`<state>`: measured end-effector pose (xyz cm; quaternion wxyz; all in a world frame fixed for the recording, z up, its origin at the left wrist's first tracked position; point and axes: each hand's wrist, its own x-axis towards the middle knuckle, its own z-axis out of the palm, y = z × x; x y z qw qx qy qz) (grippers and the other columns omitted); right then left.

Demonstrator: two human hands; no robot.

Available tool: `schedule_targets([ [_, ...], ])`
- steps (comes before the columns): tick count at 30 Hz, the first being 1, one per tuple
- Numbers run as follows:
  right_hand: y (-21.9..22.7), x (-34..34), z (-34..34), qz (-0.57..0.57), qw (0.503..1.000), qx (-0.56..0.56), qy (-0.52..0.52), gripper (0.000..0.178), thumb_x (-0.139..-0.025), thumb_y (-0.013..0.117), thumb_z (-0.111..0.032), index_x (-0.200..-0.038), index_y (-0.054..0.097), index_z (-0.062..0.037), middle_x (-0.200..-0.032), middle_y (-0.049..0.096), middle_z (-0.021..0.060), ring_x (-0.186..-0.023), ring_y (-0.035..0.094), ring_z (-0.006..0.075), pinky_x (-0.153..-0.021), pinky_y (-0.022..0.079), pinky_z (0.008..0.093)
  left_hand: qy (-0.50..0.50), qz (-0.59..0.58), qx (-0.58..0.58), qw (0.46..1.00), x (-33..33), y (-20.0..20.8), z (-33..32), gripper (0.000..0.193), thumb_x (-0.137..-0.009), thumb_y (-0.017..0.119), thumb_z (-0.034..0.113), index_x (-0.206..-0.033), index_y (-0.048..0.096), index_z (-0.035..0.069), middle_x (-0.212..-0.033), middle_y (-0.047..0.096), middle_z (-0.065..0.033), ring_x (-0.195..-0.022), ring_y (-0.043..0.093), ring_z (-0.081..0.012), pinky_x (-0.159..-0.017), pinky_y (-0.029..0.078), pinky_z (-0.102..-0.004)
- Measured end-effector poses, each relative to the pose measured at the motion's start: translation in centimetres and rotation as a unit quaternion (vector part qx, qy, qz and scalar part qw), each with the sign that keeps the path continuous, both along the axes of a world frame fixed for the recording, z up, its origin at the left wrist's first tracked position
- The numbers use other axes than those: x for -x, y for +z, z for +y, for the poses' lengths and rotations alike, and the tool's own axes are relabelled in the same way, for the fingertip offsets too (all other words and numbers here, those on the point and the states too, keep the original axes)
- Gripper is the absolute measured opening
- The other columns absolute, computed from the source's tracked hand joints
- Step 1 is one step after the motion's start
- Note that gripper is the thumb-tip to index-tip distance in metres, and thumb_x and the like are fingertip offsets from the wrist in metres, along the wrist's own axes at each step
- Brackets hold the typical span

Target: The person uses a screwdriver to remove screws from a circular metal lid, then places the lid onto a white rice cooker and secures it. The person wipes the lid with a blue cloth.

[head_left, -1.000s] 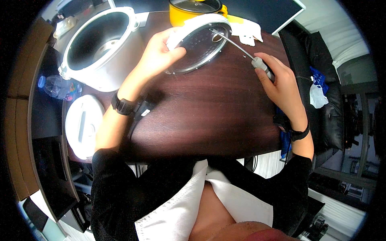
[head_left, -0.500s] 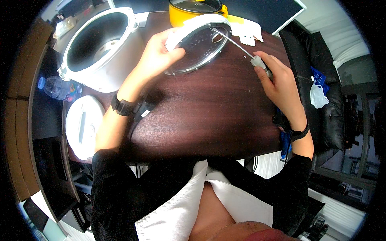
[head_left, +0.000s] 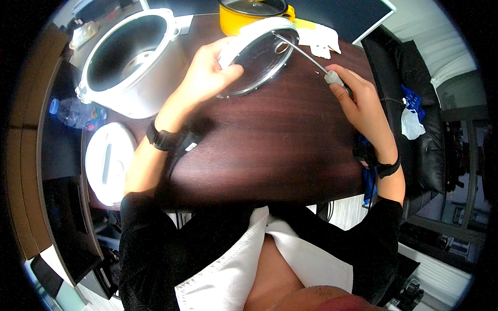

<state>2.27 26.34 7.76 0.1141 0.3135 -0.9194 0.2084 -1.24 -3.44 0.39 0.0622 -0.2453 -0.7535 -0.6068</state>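
My left hand [head_left: 206,76] grips the near edge of a round rice cooker lid [head_left: 259,54], white-rimmed with a shiny metal inner plate, tilted up off the dark wooden table [head_left: 270,145]. My right hand [head_left: 358,101] holds a screwdriver [head_left: 306,54] by its grey handle. Its thin shaft reaches left and its tip sits on the lid's metal plate near the upper rim.
The open grey rice cooker body [head_left: 132,57] stands at the back left. A yellow pot [head_left: 254,13] is behind the lid, with white paper [head_left: 319,39] beside it. A white oval lid cover [head_left: 109,160] and a plastic bottle [head_left: 72,111] lie left. A black chair [head_left: 415,119] is on the right.
The lid has been tilted up a little more by my left hand; the screwdriver stays pressed at the same spot. Otherwise little has moved.
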Motion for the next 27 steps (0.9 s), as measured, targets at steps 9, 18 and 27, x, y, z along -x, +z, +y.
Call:
schedule_targets([
  [9,-2.4,-1.7,-2.6,-0.519,0.754,0.403,-0.012,0.036,-0.098,0.047,-0.021,-0.125,0.051,0.0026,-0.08,0.052,0.0012,-0.057,0.051,0.0056,-0.042,0.038,0.0185,0.012,0.017,-0.029,0.999,0.3,-0.4,0.2,0.046,-0.076,0.059,0.002,-0.122,0.055,-0.001,-0.081,0.054,0.0074,-0.071,0.047,-0.0017,-0.066,0.039,-0.0183],
  [18,0.0,-1.6,-0.1,-0.237,0.961,0.123,-0.075,0.025,-0.094,0.056,-0.015,-0.115,0.058,-0.0017,-0.088,0.062,0.0076,-0.065,0.058,0.0118,-0.055,0.046,0.0255,-0.011,0.014,-0.031,0.999,0.6,-0.4,-0.2,0.045,-0.076,0.061,0.003,-0.121,0.055,0.0,-0.078,0.049,0.0078,-0.072,0.046,-0.0021,-0.067,0.039,-0.0188],
  [27,0.1,-1.4,-0.4,0.001,1.0,0.022,-0.022,0.027,-0.087,0.061,-0.008,-0.112,0.058,0.0,-0.098,0.063,0.0203,-0.088,0.063,0.0368,-0.075,0.05,0.0377,-0.014,0.015,-0.031,0.999,0.7,-0.6,-0.3,0.045,-0.076,0.06,0.003,-0.121,0.055,0.0,-0.078,0.05,0.0081,-0.072,0.045,-0.0018,-0.067,0.037,-0.0179],
])
